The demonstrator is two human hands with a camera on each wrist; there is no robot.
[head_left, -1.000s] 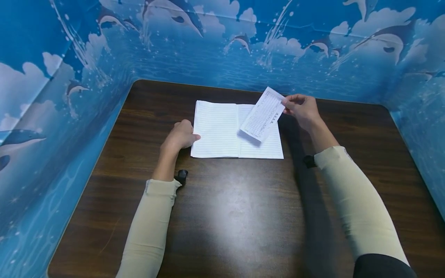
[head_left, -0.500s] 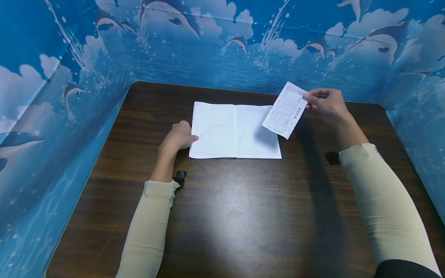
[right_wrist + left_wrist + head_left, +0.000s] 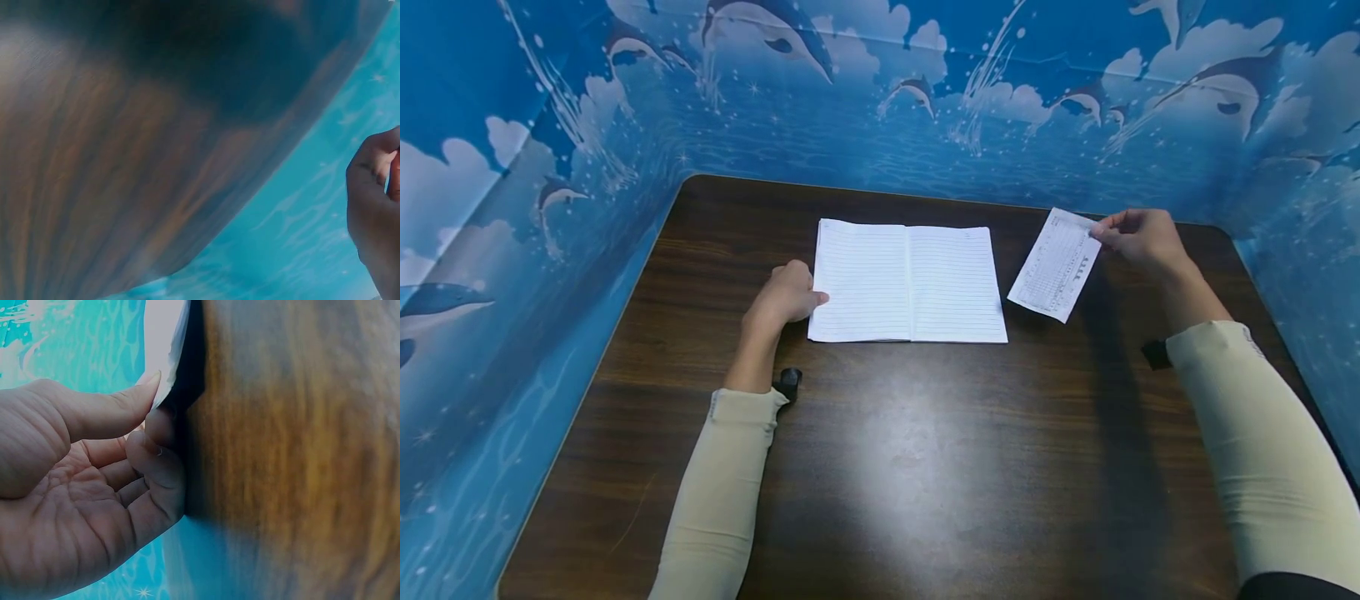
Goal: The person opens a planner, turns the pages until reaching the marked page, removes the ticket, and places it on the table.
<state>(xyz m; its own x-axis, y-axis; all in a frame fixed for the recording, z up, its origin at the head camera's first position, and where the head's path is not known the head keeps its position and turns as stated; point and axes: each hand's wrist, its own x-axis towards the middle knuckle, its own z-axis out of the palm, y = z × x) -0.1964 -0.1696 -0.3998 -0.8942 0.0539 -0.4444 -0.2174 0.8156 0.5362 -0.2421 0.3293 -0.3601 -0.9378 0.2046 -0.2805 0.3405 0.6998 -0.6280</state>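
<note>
An open notebook [image 3: 910, 283] with lined white pages lies towards the back of the table. My left hand [image 3: 785, 293] pinches its left edge. In the left wrist view, the left hand [image 3: 94, 469] has its thumb on top of the pages [image 3: 165, 350] and curled fingers beneath. Right of the notebook, my right hand [image 3: 1142, 240] pinches a white paper slip [image 3: 1055, 265] by its upper right edge. Printed grid lines and dark characters cover the slip, which tilts over the table. Only part of the right hand [image 3: 375, 194] shows in the right wrist view; the slip is outside it.
The dark wood table [image 3: 880, 467] has rounded back corners. A blue curtain [image 3: 850, 108] printed with dolphins and clouds encloses its back and sides. A small black device [image 3: 789, 383] sits at the left wrist, another black device [image 3: 1156, 355] at the right.
My right hand has carried the slip from above the right page out to the right, past the notebook, and lately somewhat lower. The left hand stays at the notebook's left edge.
</note>
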